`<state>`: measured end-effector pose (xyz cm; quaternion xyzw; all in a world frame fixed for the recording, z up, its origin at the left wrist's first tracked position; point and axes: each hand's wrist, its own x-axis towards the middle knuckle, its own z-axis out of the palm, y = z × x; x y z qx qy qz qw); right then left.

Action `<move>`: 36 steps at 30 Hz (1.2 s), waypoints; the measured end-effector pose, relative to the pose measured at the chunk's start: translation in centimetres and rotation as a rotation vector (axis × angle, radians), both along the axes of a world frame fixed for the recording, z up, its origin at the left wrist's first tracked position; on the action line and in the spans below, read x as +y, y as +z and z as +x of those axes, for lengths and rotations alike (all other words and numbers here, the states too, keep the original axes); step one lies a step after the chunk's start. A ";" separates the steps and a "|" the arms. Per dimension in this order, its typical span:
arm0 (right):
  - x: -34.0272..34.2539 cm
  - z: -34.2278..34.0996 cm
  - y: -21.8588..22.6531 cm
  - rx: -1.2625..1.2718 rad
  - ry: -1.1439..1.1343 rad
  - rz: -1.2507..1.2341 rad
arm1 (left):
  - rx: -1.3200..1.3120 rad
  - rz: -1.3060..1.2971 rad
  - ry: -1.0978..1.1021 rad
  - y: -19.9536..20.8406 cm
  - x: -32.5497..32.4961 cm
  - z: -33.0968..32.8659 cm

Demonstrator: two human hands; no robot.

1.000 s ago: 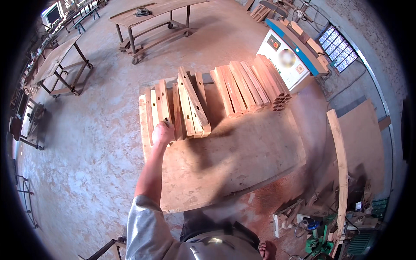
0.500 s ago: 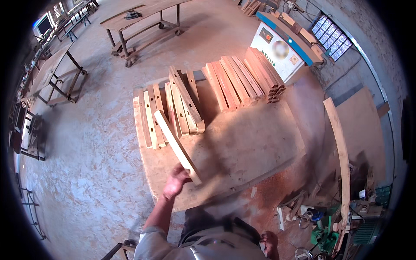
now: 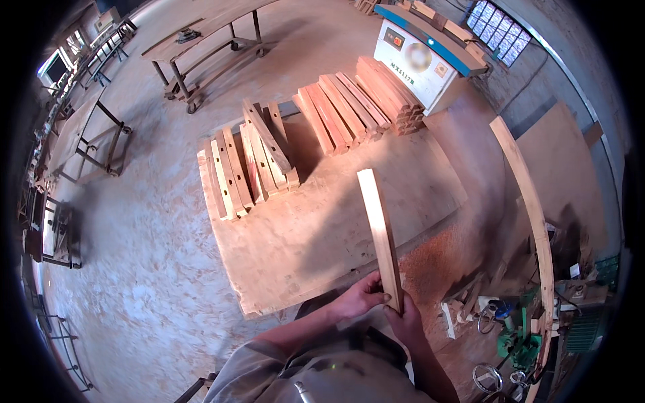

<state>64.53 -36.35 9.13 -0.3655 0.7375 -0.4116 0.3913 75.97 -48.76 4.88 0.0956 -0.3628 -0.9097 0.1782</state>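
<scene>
A long, straight, pale wooden bar [image 3: 381, 235] is off the pile and in both bare hands, its lower end near the person's waist and its upper end pointing away over the near side of the broad, flat wooden counter [image 3: 269, 248]. The left hand [image 3: 363, 295] has its grip closed on the bar near the lower end; the right hand [image 3: 406, 319] grips that same end from the other side, its fingers partly hidden. No slot can be made out on the bar's visible faces. As for the rest, a row of light-brown slotted wooden bars [image 3: 232, 171] lies at the counter's left, one slanting across others, and reddish-brown stacked wooden bars [image 3: 396, 97] lie farther right. Whether any of these are finished cannot be told.
</scene>
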 end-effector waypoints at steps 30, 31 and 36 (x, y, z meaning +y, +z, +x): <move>41.5 -18.9 5.3 -0.480 -1.092 -0.592 | -0.242 -0.171 -0.144 8.8 19.4 -28.9; 42.3 -19.4 5.5 -0.431 -1.116 -0.566 | -0.268 -0.179 -0.185 8.7 19.9 -30.1; 45.5 -22.6 5.5 -0.374 -1.314 -0.580 | -0.254 -0.154 -0.283 9.1 24.2 -36.4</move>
